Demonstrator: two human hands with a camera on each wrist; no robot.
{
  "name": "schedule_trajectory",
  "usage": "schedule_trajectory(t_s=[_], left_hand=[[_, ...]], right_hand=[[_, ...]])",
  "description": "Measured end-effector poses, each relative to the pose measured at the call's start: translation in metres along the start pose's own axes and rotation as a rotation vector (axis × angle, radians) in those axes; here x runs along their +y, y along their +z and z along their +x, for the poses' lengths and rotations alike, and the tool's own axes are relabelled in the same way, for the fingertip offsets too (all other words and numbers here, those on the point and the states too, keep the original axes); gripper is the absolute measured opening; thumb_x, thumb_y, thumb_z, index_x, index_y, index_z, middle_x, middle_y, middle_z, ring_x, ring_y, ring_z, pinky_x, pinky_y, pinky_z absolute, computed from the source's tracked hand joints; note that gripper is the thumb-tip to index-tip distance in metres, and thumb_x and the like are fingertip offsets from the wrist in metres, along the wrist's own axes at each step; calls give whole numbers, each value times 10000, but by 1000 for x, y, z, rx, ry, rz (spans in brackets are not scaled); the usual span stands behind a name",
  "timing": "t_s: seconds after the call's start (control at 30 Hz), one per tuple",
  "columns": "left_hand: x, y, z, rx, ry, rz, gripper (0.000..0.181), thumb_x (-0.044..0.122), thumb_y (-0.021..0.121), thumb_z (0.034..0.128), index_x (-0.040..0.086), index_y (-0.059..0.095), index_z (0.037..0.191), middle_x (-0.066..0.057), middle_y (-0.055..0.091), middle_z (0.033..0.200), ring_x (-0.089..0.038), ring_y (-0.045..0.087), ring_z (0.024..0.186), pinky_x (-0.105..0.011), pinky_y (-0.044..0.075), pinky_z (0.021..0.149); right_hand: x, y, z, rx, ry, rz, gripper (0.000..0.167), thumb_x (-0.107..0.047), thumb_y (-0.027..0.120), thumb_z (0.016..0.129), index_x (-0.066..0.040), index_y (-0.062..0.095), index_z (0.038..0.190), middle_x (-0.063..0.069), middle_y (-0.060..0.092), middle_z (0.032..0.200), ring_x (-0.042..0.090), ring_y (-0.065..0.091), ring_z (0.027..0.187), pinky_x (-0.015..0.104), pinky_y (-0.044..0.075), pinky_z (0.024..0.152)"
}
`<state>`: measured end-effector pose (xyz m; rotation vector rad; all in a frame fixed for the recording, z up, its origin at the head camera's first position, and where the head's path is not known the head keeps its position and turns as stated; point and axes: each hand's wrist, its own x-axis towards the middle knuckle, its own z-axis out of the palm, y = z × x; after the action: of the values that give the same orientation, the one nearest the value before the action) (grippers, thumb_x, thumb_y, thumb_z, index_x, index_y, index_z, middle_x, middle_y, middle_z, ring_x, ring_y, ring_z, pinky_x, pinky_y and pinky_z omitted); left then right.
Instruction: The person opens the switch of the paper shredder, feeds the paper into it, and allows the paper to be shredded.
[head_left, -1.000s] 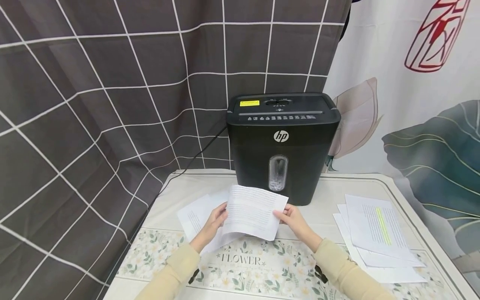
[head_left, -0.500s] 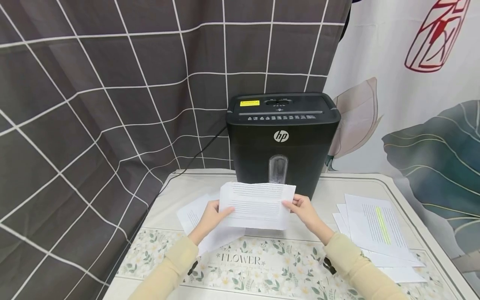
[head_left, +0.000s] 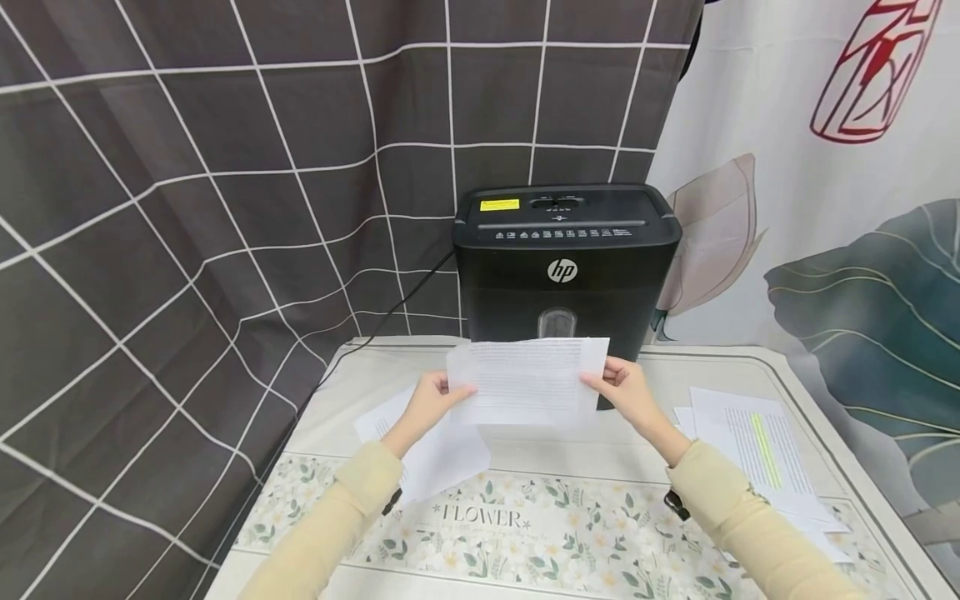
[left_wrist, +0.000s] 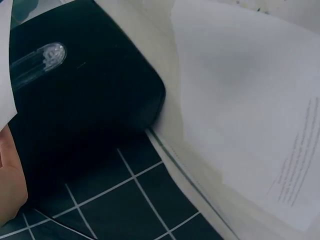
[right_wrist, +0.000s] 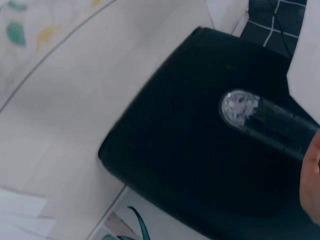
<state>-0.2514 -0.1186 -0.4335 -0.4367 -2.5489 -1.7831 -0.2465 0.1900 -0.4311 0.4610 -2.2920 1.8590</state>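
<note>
A printed sheet of paper point(head_left: 528, 383) is stretched between both hands in front of the black HP paper shredder point(head_left: 510, 283). My left hand point(head_left: 427, 408) pinches its left edge, thumb on the near face. The right edge is pinched by my right hand point(head_left: 630, 396) in the same way. The shredder's slot lies above and behind the sheet, apart from it. Each wrist view catches only part of a hand, the left hand point(left_wrist: 11, 180) and the right hand point(right_wrist: 311, 185), beside a paper corner. Paper shreds point(right_wrist: 240, 107) show through the shredder's window.
Loose sheets point(head_left: 442, 462) lie at the left on the table point(head_left: 540, 575). Another pile of printed sheets point(head_left: 772, 458), the top one highlighted in yellow, lies at the right. A black power cord point(head_left: 390, 317) runs left from the shredder, along a dark checked curtain point(head_left: 300, 167).
Both hands have raised the sheet and carried it forward and slightly right, towards the shredder. The sheet, curved and tilted before, is now nearly level and covers the window's lower part.
</note>
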Motion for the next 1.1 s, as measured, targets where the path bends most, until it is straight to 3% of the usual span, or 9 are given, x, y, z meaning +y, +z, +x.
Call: schedule_trajectory(t_s=[0.1,0.23,0.33,0.57,0.93,1.1], left_hand=[[8,-2,6,6,26,-1,236,89,686,836,-81,674,1000,-225,701,976,-282,701,867,-215,554,712],[18,-7,15,-22,113,-20,238,57,686,834,-100,670,1012,-245,690,993,-275,706,875,-209,559,723],[27,-11,22,-30,174,-35,229,31,686,829,-117,668,1002,-257,688,979,-231,715,847,-217,562,731],[59,-21,35,-16,230,28,215,34,715,805,-103,688,969,-249,701,933,-239,719,813,-202,558,692],[107,-40,64,-66,312,61,226,30,699,820,-92,680,1009,-247,698,967,-290,713,834,-253,577,705],[129,-47,78,-57,346,85,232,35,702,820,-84,684,1018,-237,700,981,-201,718,813,-218,567,704]], right_hand=[[-5,-6,1,-36,-19,-21,302,31,625,859,199,561,1101,157,719,960,-60,659,764,125,534,714],[-15,-12,6,-29,-48,-65,275,22,626,863,193,579,1073,173,717,953,-73,655,760,113,528,715],[-23,-17,11,-17,-90,-80,248,27,628,861,187,597,1048,101,734,927,-78,655,752,111,529,699],[-49,-32,24,7,-176,-110,217,55,617,857,195,604,1023,-319,642,821,-101,644,741,92,519,677],[-99,-57,45,53,-275,-219,232,36,639,850,170,617,1038,-346,630,836,-100,645,746,82,509,663],[-117,-66,59,103,-315,-243,244,-23,658,857,128,638,1049,-334,639,842,-92,649,749,78,502,658]])
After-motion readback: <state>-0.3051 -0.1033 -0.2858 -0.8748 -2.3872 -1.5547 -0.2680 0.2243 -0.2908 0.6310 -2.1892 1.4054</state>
